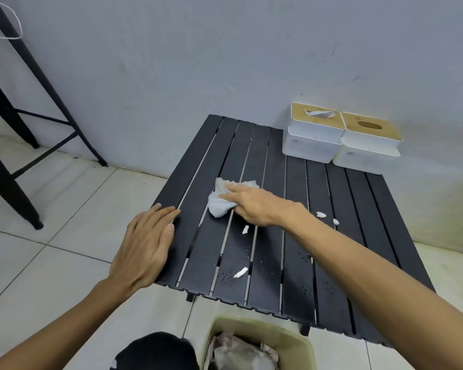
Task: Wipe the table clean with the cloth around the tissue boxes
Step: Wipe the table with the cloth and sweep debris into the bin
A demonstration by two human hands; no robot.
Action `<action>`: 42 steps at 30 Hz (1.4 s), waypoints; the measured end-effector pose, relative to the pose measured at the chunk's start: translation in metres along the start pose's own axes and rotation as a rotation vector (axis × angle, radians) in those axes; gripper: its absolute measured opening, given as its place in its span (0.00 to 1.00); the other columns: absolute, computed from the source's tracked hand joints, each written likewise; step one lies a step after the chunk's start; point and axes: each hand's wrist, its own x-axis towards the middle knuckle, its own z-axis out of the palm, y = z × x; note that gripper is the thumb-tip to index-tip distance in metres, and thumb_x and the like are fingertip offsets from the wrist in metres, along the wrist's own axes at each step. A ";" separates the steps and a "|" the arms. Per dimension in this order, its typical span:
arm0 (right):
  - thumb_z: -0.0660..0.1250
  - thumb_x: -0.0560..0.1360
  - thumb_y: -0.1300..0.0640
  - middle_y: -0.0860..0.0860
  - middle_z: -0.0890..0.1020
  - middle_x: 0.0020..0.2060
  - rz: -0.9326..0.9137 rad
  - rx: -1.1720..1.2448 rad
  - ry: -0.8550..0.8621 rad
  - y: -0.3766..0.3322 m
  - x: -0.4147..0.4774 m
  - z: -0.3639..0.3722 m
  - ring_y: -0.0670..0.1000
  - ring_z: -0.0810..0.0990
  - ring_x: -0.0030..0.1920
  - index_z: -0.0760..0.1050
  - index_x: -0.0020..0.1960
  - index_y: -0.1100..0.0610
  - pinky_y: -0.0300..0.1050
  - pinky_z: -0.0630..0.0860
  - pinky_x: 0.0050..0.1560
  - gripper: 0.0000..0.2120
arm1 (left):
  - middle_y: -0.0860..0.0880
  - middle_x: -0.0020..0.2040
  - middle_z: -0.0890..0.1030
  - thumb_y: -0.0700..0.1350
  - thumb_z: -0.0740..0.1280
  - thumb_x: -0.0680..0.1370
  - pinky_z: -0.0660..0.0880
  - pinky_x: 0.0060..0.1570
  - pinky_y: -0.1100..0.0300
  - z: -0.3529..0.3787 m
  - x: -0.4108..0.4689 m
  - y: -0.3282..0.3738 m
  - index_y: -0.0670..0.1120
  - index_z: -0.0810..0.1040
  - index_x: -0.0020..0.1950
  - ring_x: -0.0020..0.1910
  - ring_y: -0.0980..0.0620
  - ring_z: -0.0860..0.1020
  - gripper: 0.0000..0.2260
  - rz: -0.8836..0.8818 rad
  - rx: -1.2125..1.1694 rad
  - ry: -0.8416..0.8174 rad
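A low black slatted table (342, 236) stands against the wall. My right hand (254, 206) presses a crumpled pale grey cloth (219, 204) onto the table's middle left, fingers closed over it. My left hand (147, 244) lies flat, fingers apart, on the table's left edge and holds nothing. Two white tissue boxes with wooden lids stand at the far right corner: the left box (312, 134) has a tissue poking out, the right box (369, 145) shows an empty oval slot. Several small white scraps (240, 272) and water drops lie on the near slats.
A beige waste bin (254, 345) with crumpled paper sits on the tiled floor at the table's near edge. Black metal furniture legs (24, 156) stand at the left. A grey wall runs behind the table. My dark-clothed knee (158, 351) is at the bottom.
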 end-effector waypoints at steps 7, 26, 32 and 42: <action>0.59 0.71 0.73 0.52 0.80 0.46 -0.120 0.051 0.066 -0.013 -0.050 -0.001 0.52 0.75 0.46 0.80 0.53 0.59 0.49 0.72 0.51 0.18 | 0.53 0.71 0.72 0.54 0.44 0.82 0.51 0.72 0.63 -0.002 0.000 0.002 0.49 0.71 0.72 0.74 0.56 0.61 0.25 0.000 0.012 -0.009; 0.58 0.79 0.65 0.56 0.71 0.60 0.406 -0.151 0.176 0.083 -0.026 -0.013 0.62 0.72 0.58 0.73 0.66 0.52 0.55 0.67 0.48 0.19 | 0.53 0.72 0.71 0.54 0.46 0.82 0.52 0.75 0.52 0.016 0.018 0.016 0.49 0.71 0.73 0.76 0.52 0.60 0.24 0.073 0.094 -0.058; 0.60 0.78 0.68 0.55 0.74 0.52 0.093 0.004 0.135 0.052 -0.084 -0.002 0.58 0.72 0.50 0.77 0.68 0.54 0.53 0.72 0.51 0.21 | 0.52 0.72 0.70 0.54 0.45 0.82 0.51 0.75 0.52 0.019 0.016 0.018 0.49 0.69 0.73 0.76 0.53 0.59 0.24 0.085 0.098 -0.064; 0.62 0.76 0.71 0.55 0.79 0.41 0.384 0.216 0.502 0.116 -0.114 -0.076 0.56 0.77 0.44 0.80 0.47 0.64 0.33 0.67 0.41 0.09 | 0.54 0.73 0.69 0.56 0.44 0.82 0.50 0.75 0.55 0.020 0.016 0.017 0.50 0.68 0.74 0.76 0.54 0.59 0.26 0.067 0.073 -0.078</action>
